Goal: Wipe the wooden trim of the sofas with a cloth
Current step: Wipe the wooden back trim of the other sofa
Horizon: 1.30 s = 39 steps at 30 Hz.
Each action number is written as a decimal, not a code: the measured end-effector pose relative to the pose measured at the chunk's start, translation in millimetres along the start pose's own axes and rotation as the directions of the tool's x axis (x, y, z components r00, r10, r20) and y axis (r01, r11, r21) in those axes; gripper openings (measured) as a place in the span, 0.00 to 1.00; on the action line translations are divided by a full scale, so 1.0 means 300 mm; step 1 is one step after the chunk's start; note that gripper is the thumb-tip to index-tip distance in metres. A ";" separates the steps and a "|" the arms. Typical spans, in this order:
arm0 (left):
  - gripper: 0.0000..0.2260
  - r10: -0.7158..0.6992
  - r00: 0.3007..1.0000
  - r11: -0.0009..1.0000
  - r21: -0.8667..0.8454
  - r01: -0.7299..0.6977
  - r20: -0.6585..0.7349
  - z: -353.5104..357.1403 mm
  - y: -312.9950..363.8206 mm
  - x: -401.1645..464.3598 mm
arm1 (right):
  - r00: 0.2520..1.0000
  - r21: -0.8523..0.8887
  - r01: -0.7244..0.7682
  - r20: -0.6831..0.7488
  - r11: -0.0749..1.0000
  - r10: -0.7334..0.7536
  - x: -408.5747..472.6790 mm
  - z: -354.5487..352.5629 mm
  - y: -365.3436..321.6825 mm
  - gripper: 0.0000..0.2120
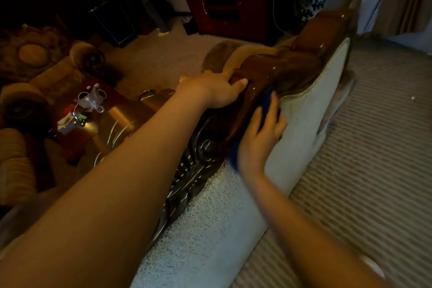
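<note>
Pressing the blue cloth [266, 105] flat against the wooden trim [257, 65], our right hand [259, 138] has fingers extended; left hand [215, 91] grasps the trim beyond. Risk: cloth straying onto pale upholstery [311, 105].

Two bare forearms enter from the bottom of the frame — no sleeves, watch or bracelet visible on either. The left hand [211, 91], near frame centre, shows a short, pale thumbnail. The right hand [259, 140], just below and right of it, is motion-blurred — rings cannot be made out.
</note>
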<state>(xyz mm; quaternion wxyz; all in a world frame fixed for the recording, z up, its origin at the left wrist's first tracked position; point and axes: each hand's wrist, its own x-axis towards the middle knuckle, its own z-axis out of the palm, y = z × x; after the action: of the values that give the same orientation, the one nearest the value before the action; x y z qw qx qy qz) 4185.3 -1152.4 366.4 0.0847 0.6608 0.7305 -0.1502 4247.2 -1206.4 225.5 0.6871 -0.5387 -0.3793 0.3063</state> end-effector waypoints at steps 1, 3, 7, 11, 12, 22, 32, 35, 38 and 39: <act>0.30 -0.002 1.000 1.000 0.005 0.002 0.002 -0.002 0.000 -0.003 | 0.997 0.005 0.021 0.070 1.000 -0.021 -0.099 -0.023 0.000 0.20; 0.30 -0.004 1.000 1.000 0.008 0.004 0.006 -0.007 0.002 -0.009 | 0.979 -0.001 0.065 0.191 0.998 -0.064 -0.227 -0.060 -0.009 0.21; 0.30 -0.019 1.000 0.999 0.027 0.019 0.006 -0.011 0.013 -0.023 | 0.991 -0.057 -0.050 0.121 0.997 0.057 -0.045 -0.034 0.015 0.20; 0.30 -0.024 1.000 0.999 0.040 0.024 0.010 -0.015 0.018 -0.033 | 0.976 -0.108 -0.197 0.070 0.974 0.205 0.201 -0.019 0.039 0.19; 0.30 -0.028 1.000 0.999 0.044 0.028 0.013 -0.015 0.020 -0.036 | 0.977 -0.119 -0.186 0.083 0.975 0.197 0.207 -0.025 0.038 0.20; 0.29 -0.070 0.998 0.995 0.074 0.070 0.000 -0.020 0.041 -0.066 | 0.927 -0.171 -0.100 0.343 0.980 0.154 -0.052 -0.141 -0.009 0.21; 0.29 -0.074 0.997 0.995 0.067 0.074 -0.004 -0.036 0.039 -0.071 | 0.935 -0.187 -0.256 0.203 0.949 0.292 0.239 -0.077 -0.023 0.20; 0.29 -0.085 0.996 0.995 0.059 0.085 0.002 -0.037 0.044 -0.072 | 0.917 -0.121 -0.183 0.338 0.976 0.213 0.032 -0.131 -0.044 0.21; 0.30 -0.091 0.995 0.996 -0.025 0.091 -0.033 -0.035 0.026 -0.056 | 0.864 -0.030 -0.105 0.493 0.994 0.106 -0.079 -0.178 -0.092 0.21; 0.29 -0.093 0.992 0.991 -0.107 0.084 -0.085 -0.034 0.019 -0.051 | 0.836 0.011 -0.019 0.549 1.000 0.010 -0.097 -0.182 -0.118 0.21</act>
<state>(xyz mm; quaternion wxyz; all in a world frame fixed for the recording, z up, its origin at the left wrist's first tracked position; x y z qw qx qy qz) 4193.4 -1163.0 380.3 0.0792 0.6285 0.7690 -0.0858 4279.0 -1266.4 247.1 0.5516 -0.4260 -0.5537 0.4557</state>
